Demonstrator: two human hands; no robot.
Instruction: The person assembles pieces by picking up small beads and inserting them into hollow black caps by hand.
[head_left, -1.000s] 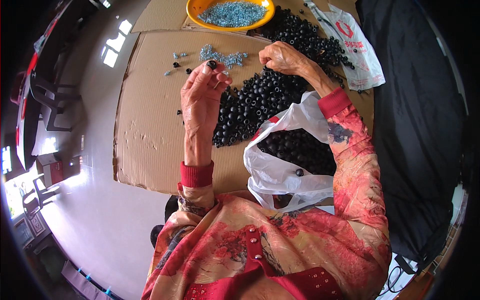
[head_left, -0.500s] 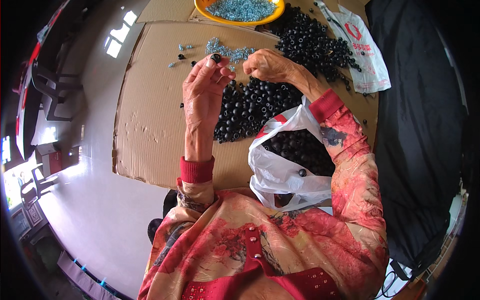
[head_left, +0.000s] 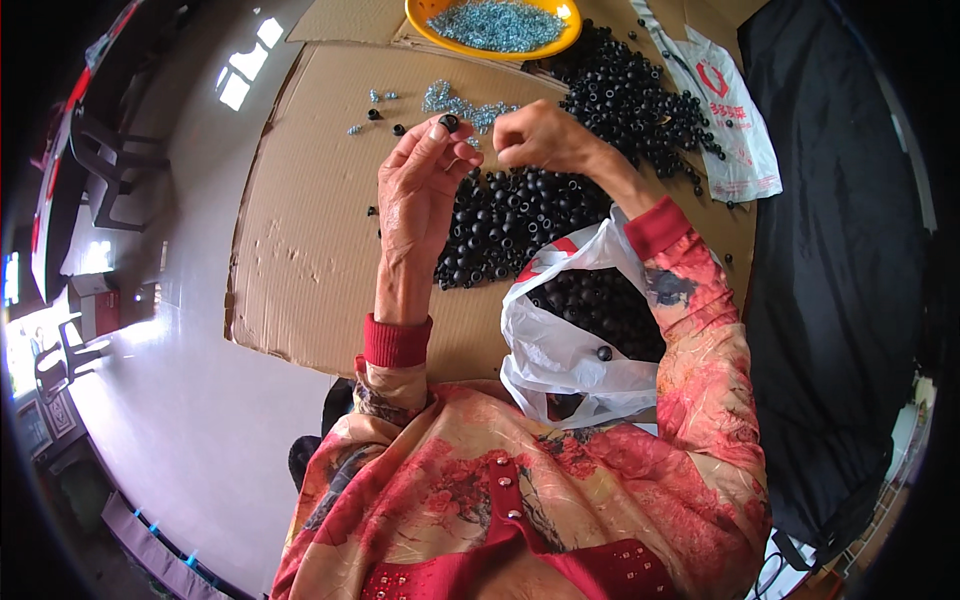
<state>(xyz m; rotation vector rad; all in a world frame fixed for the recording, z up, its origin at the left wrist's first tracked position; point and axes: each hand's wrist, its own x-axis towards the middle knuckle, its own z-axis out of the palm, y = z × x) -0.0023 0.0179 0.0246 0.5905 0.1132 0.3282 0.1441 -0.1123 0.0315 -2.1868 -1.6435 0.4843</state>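
Between the thumb and fingertips of my left hand [head_left: 420,190] is a round black bead [head_left: 449,123] with an open hole turned upward. My right hand [head_left: 545,138] is curled closed just to the right of it, a small gap apart. Whatever its fingers pinch, if anything, is hidden behind the knuckles. Below both hands lies a pile of black beads [head_left: 515,215], many showing holes. A small scatter of clear blue pieces [head_left: 470,108] lies on the cardboard beyond my left fingertips.
Under the work is a cardboard sheet [head_left: 300,220]. A yellow bowl [head_left: 415,12] of blue pieces sits at the far side, beside a larger black bead heap [head_left: 625,100]. A white plastic bag [head_left: 545,345] of black beads is near me; another flat bag [head_left: 745,165] lies far right.
The whole view has shifted slightly. My right hand has come a little closer to the bead in my left hand, which keeps its hold.
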